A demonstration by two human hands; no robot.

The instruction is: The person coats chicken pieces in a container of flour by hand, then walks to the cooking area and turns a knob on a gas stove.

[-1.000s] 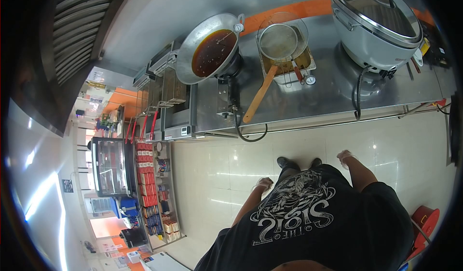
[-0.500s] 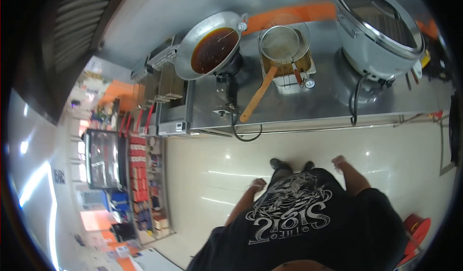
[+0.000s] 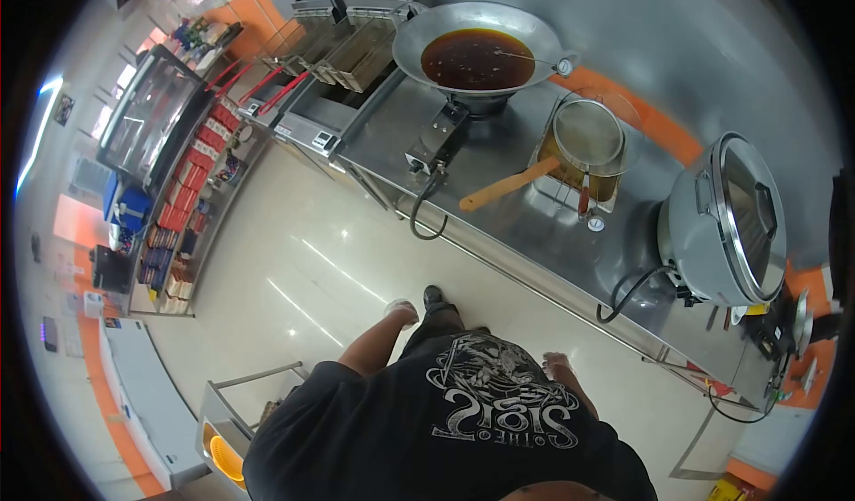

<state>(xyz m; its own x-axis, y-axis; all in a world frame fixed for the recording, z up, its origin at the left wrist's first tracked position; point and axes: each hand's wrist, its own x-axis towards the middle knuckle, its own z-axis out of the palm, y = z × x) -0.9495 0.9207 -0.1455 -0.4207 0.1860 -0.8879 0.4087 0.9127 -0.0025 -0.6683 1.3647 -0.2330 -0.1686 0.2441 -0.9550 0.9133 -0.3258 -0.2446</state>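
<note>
My left hand (image 3: 403,311) hangs low beside my body, above the pale floor, in what looks like a clear thin glove. On the other side hangs my right hand (image 3: 558,365), also seemingly gloved and partly covered by my black shirt. Both are small and blurred, so their fingers cannot be made out; no held object shows. Ahead on the steel counter (image 3: 392,131), apart from both hands, a wok (image 3: 534,33) of dark reddish-brown liquid sits on a burner with a thermometer at its rim. Right of it, a strainer (image 3: 588,133) rests over a metal pan with a wooden-handled tool (image 3: 508,185).
A large lidded cooker (image 3: 690,234) stands at the counter's right. Fryers with baskets (image 3: 356,51) are at the left end. Cables (image 3: 417,216) hang over the front edge. A shelf with red boxes (image 3: 191,176) and a yellow basket (image 3: 227,458) are at left.
The view has turned left, so the counter now runs diagonally down to the right. My body has shifted, and both hands still hang at my sides. The yellow basket has come into view.
</note>
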